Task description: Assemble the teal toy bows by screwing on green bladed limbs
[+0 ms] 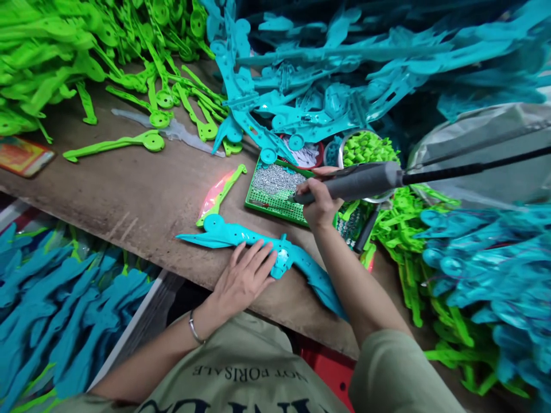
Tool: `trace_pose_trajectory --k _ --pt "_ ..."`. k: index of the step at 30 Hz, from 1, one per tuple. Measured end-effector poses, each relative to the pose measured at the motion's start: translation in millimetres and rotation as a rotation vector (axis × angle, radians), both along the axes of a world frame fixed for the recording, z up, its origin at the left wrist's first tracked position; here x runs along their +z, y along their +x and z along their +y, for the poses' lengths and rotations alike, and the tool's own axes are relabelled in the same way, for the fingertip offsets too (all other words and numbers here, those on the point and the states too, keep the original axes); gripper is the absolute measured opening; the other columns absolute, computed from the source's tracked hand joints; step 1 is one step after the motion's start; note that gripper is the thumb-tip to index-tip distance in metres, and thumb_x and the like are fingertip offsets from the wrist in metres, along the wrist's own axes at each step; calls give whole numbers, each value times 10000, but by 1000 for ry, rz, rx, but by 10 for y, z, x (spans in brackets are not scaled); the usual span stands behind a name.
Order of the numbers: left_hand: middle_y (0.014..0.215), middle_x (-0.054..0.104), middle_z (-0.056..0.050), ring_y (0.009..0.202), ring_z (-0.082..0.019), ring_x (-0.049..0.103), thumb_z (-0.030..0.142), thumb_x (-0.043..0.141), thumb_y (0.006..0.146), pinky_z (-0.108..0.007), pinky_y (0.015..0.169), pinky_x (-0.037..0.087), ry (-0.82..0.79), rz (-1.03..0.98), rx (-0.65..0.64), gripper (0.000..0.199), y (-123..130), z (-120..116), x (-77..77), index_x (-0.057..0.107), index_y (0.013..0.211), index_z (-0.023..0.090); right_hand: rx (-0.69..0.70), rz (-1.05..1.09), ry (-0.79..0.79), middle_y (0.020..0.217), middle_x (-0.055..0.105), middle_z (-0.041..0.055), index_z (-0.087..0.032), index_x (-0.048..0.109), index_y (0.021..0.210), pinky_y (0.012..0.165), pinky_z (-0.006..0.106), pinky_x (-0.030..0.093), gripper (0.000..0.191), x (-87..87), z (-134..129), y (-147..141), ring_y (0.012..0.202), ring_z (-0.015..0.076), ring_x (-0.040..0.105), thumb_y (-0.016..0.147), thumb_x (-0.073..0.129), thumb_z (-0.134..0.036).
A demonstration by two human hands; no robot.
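A long blue plastic piece (pixel 310 265) lies along the table's front edge. My left hand (pixel 247 274) rests on its lower middle, fingers stretched out, beside a round hub with a small knob. My right hand (pixel 319 202) is wrapped round a grey power screwdriver (pixel 365 180), whose tip points left over a green perforated tray (pixel 284 211). Many small silver screws (pixel 275 179) fill the back of that tray. Left of the tray is a green piece with a pink, shiny part (pixel 218 195).
Green parts (pixel 47 63) pile up at the back left, blue parts (pixel 336 97) at the back. A bowl of small green pieces (pixel 368 150) stands behind the screwdriver. More parts (pixel 482 275) crowd the right. A phone-like object (pixel 26 156) lies at the left edge.
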State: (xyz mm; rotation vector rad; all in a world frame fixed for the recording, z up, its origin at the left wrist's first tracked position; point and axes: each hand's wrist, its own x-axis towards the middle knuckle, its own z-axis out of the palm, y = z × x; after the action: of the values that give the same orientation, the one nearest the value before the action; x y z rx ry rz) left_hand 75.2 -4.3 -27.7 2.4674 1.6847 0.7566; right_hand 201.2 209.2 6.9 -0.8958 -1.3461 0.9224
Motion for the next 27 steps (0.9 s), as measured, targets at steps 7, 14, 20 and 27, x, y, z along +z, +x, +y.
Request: trace_pose_trajectory --k 7,14,20,27 --pt "1419 659 -117 1349 -255 577 314 604 1017 -439 1202 377 35 -5 7 470 12 17 -1 558 1451 142 40 90 -27 513 510 -94 -269 553 858 482 315 450 268 -22 27 -30 415 136 494 756 739 -432" --pt "1437 647 -123 1388 -255 554 333 584 1031 -434 1163 409 30 -5 -8 454 25 15 -40 560 1441 139 61 77 -5 524 545 -78 -263 592 878 495 323 466 262 118 -16 -24 427 145 525 747 766 -408" --pt "1478 616 -100 1405 -249 533 376 553 1043 -413 1084 465 -47 21 -15 462 50 15 -39 539 1450 158 210 194 45 501 505 -84 -262 626 905 451 319 459 168 477 -504 -140 384 141 478 797 722 -348" --pt "1451 632 -95 1422 -230 513 377 579 1030 -407 1088 460 -94 -18 -17 475 53 10 -41 519 1457 177 470 208 -60 578 600 -64 -280 673 1018 522 328 511 166 368 -935 -217 469 155 559 855 703 -276"
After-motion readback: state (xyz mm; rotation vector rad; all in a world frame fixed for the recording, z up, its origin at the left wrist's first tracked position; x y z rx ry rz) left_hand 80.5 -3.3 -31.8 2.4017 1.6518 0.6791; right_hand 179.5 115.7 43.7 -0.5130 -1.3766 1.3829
